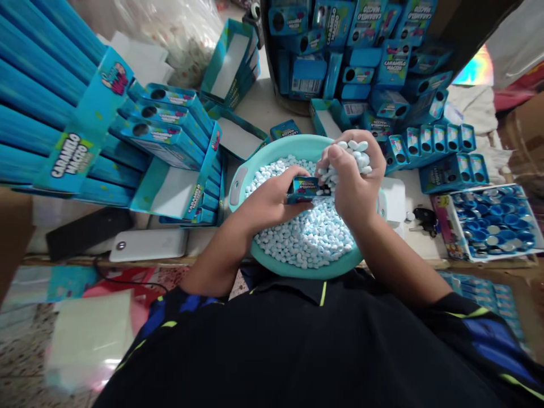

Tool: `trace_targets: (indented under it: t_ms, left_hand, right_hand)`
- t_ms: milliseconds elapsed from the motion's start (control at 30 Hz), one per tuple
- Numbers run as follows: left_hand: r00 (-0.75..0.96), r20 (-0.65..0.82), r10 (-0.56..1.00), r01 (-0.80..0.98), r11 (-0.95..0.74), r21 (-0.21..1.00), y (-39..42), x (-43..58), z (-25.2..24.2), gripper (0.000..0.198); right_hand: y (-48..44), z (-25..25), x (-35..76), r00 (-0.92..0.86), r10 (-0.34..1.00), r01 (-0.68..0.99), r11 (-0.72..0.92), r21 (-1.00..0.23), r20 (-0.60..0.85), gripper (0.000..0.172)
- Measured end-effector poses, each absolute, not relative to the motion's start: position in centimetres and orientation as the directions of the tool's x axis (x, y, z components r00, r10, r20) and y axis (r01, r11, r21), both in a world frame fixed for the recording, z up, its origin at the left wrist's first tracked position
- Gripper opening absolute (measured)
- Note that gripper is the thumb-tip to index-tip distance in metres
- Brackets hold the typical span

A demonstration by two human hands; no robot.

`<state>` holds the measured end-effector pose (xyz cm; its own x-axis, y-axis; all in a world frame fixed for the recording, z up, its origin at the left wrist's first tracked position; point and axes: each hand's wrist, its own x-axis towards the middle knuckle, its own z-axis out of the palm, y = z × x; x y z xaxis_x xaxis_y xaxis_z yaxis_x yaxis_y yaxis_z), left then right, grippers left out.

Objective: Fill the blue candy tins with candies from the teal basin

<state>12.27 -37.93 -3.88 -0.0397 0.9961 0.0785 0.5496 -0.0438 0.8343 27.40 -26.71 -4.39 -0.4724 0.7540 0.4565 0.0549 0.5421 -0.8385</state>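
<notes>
A teal plastic basin (pixel 272 156) sits in front of me, filled with small pale-blue candies (pixel 310 232). My left hand (pixel 272 195) is closed round a small blue candy box (pixel 302 188), held on its side over the basin. My right hand (pixel 352 175) is cupped and closed on a handful of candies, right at the box's open end.
Stacks of blue display cartons (pixel 170 127) stand at the left. A pile of small blue boxes (pixel 374 62) fills the back right. A tray of blue and silver round pieces (pixel 493 221) lies at the right. A white phone (pixel 148 243) and a dark phone (pixel 85 229) lie at the near left.
</notes>
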Motion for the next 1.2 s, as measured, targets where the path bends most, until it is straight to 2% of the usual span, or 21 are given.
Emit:
trace_targets:
  t_ms: [100,233,467,600,800,900,1000,1200]
  left_hand:
    - [-0.019,0.073,0.997,0.548,-0.05,0.835,-37.8,12.3,-4.1,0.042]
    - [-0.002,0.072,0.997,0.543,-0.059,0.838,-37.5,12.0,-4.3,0.044]
    - [0.012,0.114,0.993,0.567,-0.101,0.818,-37.3,11.9,-4.6,0.049]
    - [-0.027,0.145,0.989,0.552,-0.107,0.827,-37.1,11.9,-5.0,0.05]
    - [-0.027,0.182,0.983,0.631,-0.125,0.765,-37.3,12.3,-4.9,0.05]
    - [-0.046,0.222,0.974,0.691,-0.13,0.712,-37.2,12.4,-4.5,0.043]
    - [-0.077,0.214,0.974,0.696,-0.101,0.711,-37.1,11.9,-4.4,0.04]
    - [-0.263,0.247,0.933,0.678,-0.004,0.735,-37.4,10.3,-4.2,0.053]
  right_hand:
    - [-26.6,-5.7,27.4,-0.472,0.768,0.081,0.527,-0.846,0.433,0.033]
    - [-26.5,-6.3,27.7,-0.448,0.799,0.022,0.457,-0.889,0.4,0.03]
    - [-26.2,-5.8,27.9,-0.515,0.761,-0.01,0.456,-0.89,0.395,0.034]
    - [-26.8,-5.4,27.8,-0.476,0.799,-0.014,0.411,-0.912,0.368,0.026]
    - [-26.9,-4.5,28.1,-0.491,0.725,-0.198,0.447,-0.872,0.483,0.032]
    - [-26.5,-4.0,28.2,-0.507,0.674,-0.243,0.487,-0.839,0.537,0.031]
    - [-26.0,-3.8,28.0,-0.559,0.632,-0.207,0.52,-0.828,0.537,0.027]
    - [-25.9,-3.7,28.0,-0.686,0.561,-0.057,0.594,-0.803,0.463,0.017]
